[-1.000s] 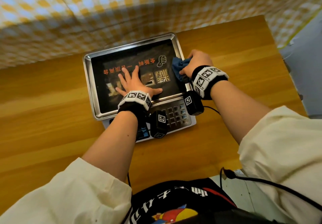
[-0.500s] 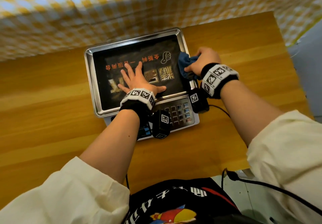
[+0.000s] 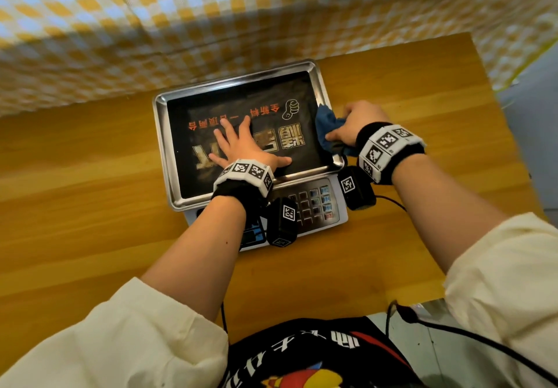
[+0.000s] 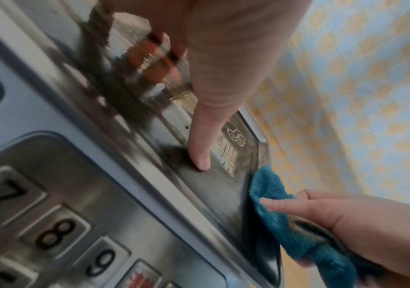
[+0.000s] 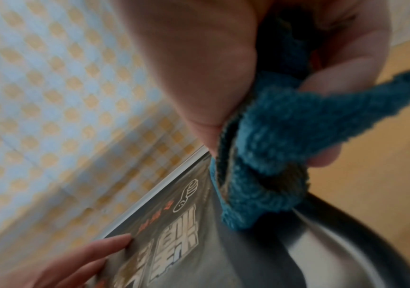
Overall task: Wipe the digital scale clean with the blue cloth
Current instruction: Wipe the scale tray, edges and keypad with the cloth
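Observation:
The digital scale (image 3: 320,85) sits on the wooden table, a steel tray with a black printed mat above a keypad (image 3: 314,206). My left hand (image 3: 241,143) lies flat on the mat with fingers spread, and its thumb (image 4: 199,148) presses the mat. My right hand (image 3: 356,122) grips the bunched blue cloth (image 3: 327,128) against the tray's right rim. In the right wrist view the blue cloth (image 5: 272,146) is pinched between thumb and fingers, its lower fold touching the rim (image 5: 346,243). The blue cloth (image 4: 285,220) also shows in the left wrist view.
A yellow and white checked cloth (image 3: 211,10) hangs right behind the table. The wooden table (image 3: 75,191) stretches left and right of the scale. A black cable (image 3: 389,200) runs from the scale's right side. A grey floor (image 3: 531,146) lies beyond the table's right edge.
My right hand has slid the cloth a short way along the tray's right rim toward me. The left hand has stayed flat on the mat.

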